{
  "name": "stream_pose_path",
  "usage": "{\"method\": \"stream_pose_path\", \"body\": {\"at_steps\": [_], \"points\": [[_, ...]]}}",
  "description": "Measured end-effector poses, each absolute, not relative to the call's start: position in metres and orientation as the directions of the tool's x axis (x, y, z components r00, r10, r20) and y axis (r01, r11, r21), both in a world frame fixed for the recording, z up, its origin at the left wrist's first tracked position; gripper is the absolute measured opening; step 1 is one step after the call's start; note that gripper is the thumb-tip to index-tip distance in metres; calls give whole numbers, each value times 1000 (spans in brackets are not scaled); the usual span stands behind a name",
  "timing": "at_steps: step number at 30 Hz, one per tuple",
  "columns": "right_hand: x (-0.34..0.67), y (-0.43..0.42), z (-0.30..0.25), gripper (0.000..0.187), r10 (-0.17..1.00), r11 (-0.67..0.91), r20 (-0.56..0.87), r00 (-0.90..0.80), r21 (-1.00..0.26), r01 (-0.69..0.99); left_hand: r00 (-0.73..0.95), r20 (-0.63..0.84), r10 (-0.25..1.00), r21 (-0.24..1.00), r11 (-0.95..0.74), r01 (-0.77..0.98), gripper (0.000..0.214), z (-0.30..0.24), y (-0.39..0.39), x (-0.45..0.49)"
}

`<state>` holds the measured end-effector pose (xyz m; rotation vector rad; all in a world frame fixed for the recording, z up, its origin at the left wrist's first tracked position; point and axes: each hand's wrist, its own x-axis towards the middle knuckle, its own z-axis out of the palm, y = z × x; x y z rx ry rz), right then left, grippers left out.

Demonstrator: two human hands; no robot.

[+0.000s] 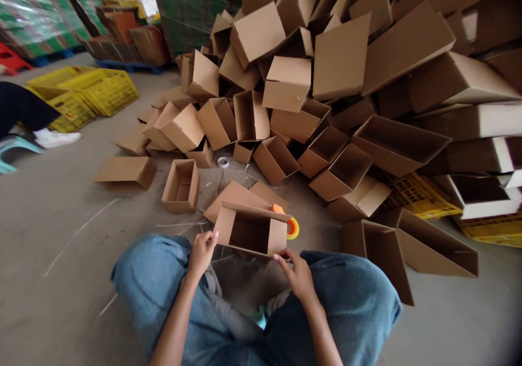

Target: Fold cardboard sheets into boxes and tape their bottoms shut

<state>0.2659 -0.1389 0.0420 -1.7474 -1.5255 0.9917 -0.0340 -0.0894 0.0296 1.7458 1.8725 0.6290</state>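
Observation:
Between my knees I hold a small cardboard box [278,237], its open top tilted toward me. My left hand [202,254] pinches the box's left end, thumb and fingers at the near corner. With thumb and index finger, my right hand [296,273] grips the near right corner. Behind the box, partly hidden by it, sits an orange and yellow tape dispenser [292,228]. Flat cardboard [230,194] lies under and beyond the box. The inside of the box is dark, and I see nothing in it.
A large heap of cardboard boxes [261,34] rises ahead and to the right. One open box [180,186] stands at front left, near a white tape roll [223,162]. Yellow crates [110,91] are at left, beside a seated person's leg [24,107]. Loose strips litter the floor.

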Motion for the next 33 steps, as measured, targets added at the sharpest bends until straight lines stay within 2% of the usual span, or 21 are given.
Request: {"method": "stream_pose_path", "body": {"at_steps": [6, 14, 23, 27, 30, 33], "points": [[265, -135, 46, 43, 976, -200, -212, 54, -765, 612, -115, -52, 992, 597, 123, 793, 45, 26, -85, -33], [266, -127, 51, 44, 960, -258, -267, 80, -741, 620, -157, -62, 986, 560, 164, 812, 48, 30, -79, -31], [269, -110, 35, 48, 942, -302, -328, 78, -720, 624, -218, -113, 969, 618, 241, 748, 55, 22, -73, -28], [265, -104, 29, 49, 927, -358, -355, 122, -738, 572, -347, 7, 938, 696, 245, 675, 47, 8, -64, -19], [263, -106, 27, 52, 937, -348, -286, 200, -747, 566, -459, 98, 883, 777, 221, 590, 38, -2, -57, -14], [262, -106, 18, 63, 935, -294, -78, 347, -720, 629, -500, 32, 866, 847, 241, 473, 46, -9, -53, -13]]}}
